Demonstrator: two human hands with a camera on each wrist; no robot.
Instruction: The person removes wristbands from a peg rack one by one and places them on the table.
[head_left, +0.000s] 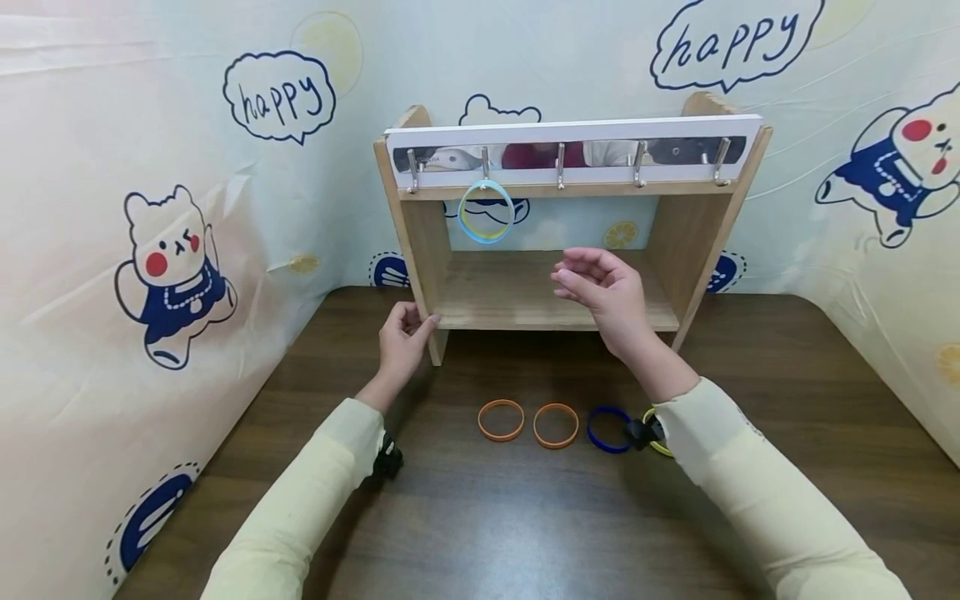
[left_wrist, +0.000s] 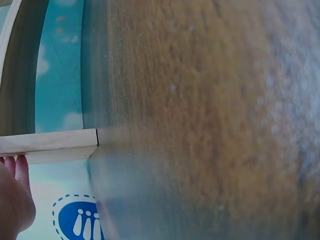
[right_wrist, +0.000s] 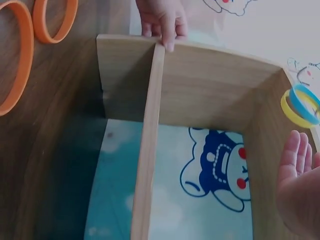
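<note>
A small wooden shelf point(head_left: 555, 321) with a row of metal hooks point(head_left: 560, 165) along its upper front rail stands on the table. My left hand point(head_left: 402, 337) holds the lower part of its left side panel point(head_left: 420, 250), thumb at the front edge and fingers on the outer face. A light blue wristband point(head_left: 460, 212) and a yellow wristband point(right_wrist: 295, 117) hang together from the second hook from the left. My right hand point(head_left: 603, 296) is in the air before the shelf opening, fingers loosely bent, holding nothing; the hanging bands are apart from it, to the left.
Two orange wristbands point(head_left: 501, 402) lie on the dark wood table point(head_left: 495, 517) before the shelf. Right of them are a dark blue wristband point(head_left: 600, 442) and another yellow wristband point(head_left: 660, 450), partly covered by the right wrist camera and sleeve. A printed cloth point(head_left: 262, 208) surrounds the table.
</note>
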